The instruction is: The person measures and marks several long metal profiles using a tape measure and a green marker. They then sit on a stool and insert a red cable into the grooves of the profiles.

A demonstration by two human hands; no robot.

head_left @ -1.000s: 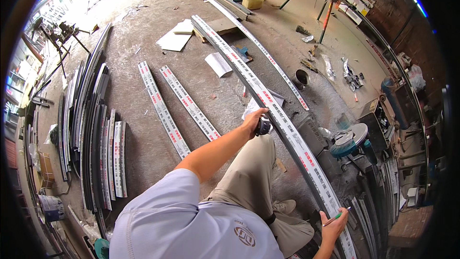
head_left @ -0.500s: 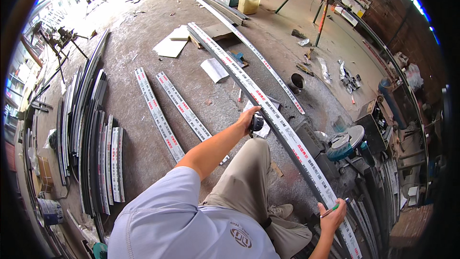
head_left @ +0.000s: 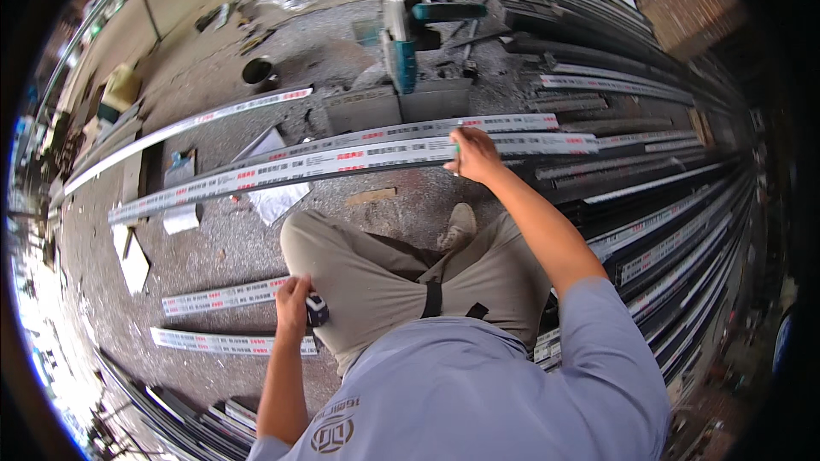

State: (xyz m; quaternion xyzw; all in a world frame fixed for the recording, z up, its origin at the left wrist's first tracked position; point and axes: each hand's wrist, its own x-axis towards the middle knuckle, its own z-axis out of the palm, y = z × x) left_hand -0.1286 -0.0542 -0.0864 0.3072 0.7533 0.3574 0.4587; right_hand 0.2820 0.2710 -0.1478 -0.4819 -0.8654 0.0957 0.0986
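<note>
Across the floor before my knees lies a long dark metal profile (head_left: 282, 172) faced with white printed film. My right hand (head_left: 475, 154) rests on it, fingers closed around a slim green pen (head_left: 457, 154) that only partly shows. Beside my bent left knee, my left hand (head_left: 294, 300) is closed around a dark tape measure (head_left: 318, 310), away from the long profile. Two shorter film-covered profiles lie near that hand, a farther one (head_left: 224, 300) and a nearer one (head_left: 222, 342).
A teal power saw (head_left: 400, 51) stands beyond the long profile. Another thin film-covered strip (head_left: 184, 131) lies at the far left, near a dark can (head_left: 259, 73). Stacked profiles (head_left: 666, 248) fill the right side. Paper sheets (head_left: 282, 196) lie under the long profile.
The view has swung toward the right. My left hand has come off the long profile with the tape measure and is now beside my knee. My right hand stays at the profile with the pen.
</note>
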